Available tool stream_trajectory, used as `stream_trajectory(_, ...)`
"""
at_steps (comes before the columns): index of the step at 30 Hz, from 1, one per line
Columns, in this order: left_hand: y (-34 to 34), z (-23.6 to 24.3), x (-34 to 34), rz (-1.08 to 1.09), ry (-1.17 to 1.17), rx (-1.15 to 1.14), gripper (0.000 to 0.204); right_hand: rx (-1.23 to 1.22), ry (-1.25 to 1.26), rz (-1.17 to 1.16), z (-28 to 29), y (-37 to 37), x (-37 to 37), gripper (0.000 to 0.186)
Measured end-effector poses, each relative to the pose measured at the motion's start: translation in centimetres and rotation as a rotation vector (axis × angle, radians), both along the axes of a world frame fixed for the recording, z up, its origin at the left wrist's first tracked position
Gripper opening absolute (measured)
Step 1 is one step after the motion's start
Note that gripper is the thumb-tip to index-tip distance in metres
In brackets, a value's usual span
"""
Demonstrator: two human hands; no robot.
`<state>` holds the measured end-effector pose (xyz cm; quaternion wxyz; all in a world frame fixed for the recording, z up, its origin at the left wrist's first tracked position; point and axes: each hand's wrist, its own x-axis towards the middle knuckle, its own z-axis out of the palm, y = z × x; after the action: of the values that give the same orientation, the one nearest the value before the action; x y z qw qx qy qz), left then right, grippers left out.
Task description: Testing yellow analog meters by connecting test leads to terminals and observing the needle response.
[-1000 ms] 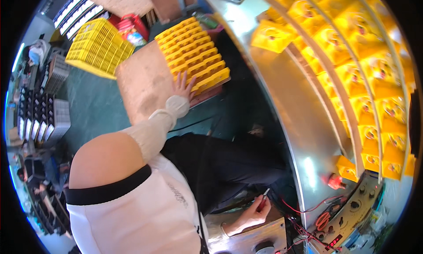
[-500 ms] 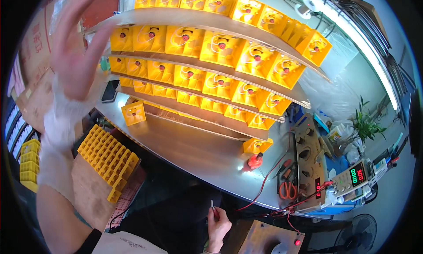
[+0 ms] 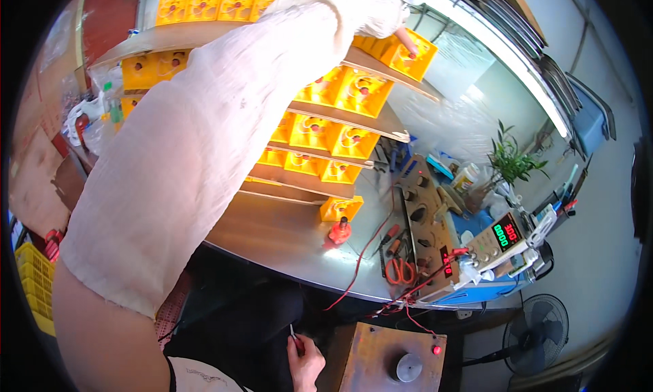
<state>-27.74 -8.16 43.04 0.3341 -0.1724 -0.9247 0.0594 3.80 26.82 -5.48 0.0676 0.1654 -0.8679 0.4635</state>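
My left arm, in a pale sleeve, stretches across the view to the top shelf, where my left hand (image 3: 407, 41) grips the end yellow plastic box (image 3: 422, 57), its fingertips reaching inside; part of the hand is hidden by the sleeve. More yellow boxes (image 3: 360, 89) holding small red parts with white wires line tiers of wooden shelves (image 3: 386, 128). At the bottom, over my dark trousers, my right hand (image 3: 306, 361) is closed on a small red-handled tool (image 3: 293, 332) with a thin metal tip.
A metal bench (image 3: 286, 246) holds a red bottle (image 3: 340, 232), orange scissors (image 3: 400, 272), wires and a lit power supply (image 3: 495, 239). A plant (image 3: 510, 160), a tube light (image 3: 517, 52) and a fan (image 3: 534, 334) stand right. A metal-topped box (image 3: 367, 365) is lower right; yellow crates (image 3: 32, 283) lie left.
My view has swung from the tray on the left to the shelves. My left hand has left the tray, risen and crossed to the top shelf's end box. My right hand still holds the tool.
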Motion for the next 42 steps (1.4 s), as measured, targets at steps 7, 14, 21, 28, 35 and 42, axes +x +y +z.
stream_trajectory(7, 5.6, -0.7, 2.3, -0.002, -0.190, 0.610, 0.045, 0.063, -0.090, -0.268, -2.8, 5.1, -0.2, 0.021)
stream_trajectory(14, 3.4, -1.9, -1.6, -0.076, 0.098, 0.212, 0.051, 0.038, 0.009, -0.241, -1.2, 3.9, -2.2, 0.019)
stream_trajectory(21, 4.8, -3.5, 3.5, -0.295, 0.036, 0.227, 0.052, 0.042, 0.038, -0.175, -1.7, 2.8, -0.9, 0.018)
stream_trajectory(28, 10.9, -4.0, 21.7, -0.370, -0.239, 1.007, 0.034, 0.121, -0.026, -0.091, -1.9, 4.0, -0.4, 0.017)
stream_trajectory(35, 6.6, -21.5, 22.8, -0.432, -0.199, 0.351, 0.059, 0.101, -0.024, -0.081, -0.8, 3.1, -1.2, 0.018)
stream_trajectory(42, 6.4, -37.3, 18.1, 0.251, -0.089, 0.321, 0.051, 0.112, 0.034, -0.045, 0.9, 1.0, -0.1, 0.018)
